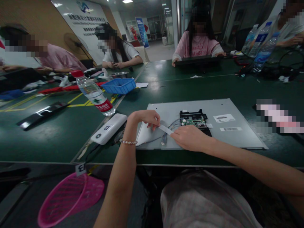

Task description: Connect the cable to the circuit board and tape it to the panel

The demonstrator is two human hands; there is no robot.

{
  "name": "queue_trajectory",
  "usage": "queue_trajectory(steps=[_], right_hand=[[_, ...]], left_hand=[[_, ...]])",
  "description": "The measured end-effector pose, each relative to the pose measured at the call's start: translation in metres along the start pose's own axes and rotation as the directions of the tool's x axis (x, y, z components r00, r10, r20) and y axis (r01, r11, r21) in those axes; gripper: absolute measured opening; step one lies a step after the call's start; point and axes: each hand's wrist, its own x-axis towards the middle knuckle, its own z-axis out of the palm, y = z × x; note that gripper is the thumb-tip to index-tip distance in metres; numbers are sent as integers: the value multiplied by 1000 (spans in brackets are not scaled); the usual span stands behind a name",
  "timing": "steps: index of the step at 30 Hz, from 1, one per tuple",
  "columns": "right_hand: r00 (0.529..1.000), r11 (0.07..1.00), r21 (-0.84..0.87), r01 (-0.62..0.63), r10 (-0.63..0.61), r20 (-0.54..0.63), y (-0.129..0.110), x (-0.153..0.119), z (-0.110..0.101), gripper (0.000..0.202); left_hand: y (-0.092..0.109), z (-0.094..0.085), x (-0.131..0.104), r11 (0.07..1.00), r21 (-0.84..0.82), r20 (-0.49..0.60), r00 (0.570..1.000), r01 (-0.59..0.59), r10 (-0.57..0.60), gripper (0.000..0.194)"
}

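A flat silver panel point(225, 134) lies on the green table before me. Near its middle sits a black bracket with a green circuit board point(193, 121), and grey cables point(174, 123) run from it to the left. Above the panel's left part, my left hand point(148, 119) pinches one end of a pale strip point(166, 129). The strip's other end is between the fingers of my right hand point(190, 137), which is just in front of the circuit board. A cable connector point(163, 139) rests on the panel below the strip.
Left of the panel are a white power bank point(109, 128), a water bottle point(96, 96), a blue tray point(120, 85) and a black glossy piece point(42, 115). A pink basket point(71, 199) is below the table edge. Several people sit around the table; bottles point(260, 41) stand back right.
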Motion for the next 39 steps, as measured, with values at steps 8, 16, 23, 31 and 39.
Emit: queue_trajectory(steps=[8, 16, 23, 31, 39], right_hand=[[999, 999, -28, 33, -34, -34, 1, -1, 1, 19], [971, 978, -133, 159, -179, -158, -2, -3, 9, 22], [870, 892, -170, 419, -448, -204, -7, -4, 15, 21], [872, 891, -144, 430, -451, -187, -4, -4, 16, 20], [909, 937, -146, 318, -345, -236, 0, -4, 11, 26]], left_hand=[[0, -1, -3, 1000, 14, -32, 999, 20, -19, 22], [8, -3, -10, 998, 25, -99, 993, -62, 64, 37], [17, -2, -13, 992, 43, -160, 979, -119, 124, 46], [21, 3, -5, 962, 45, -10, 962, -271, 271, 25], [4, -5, 3, 944, 311, -365, 903, -109, 225, 20]])
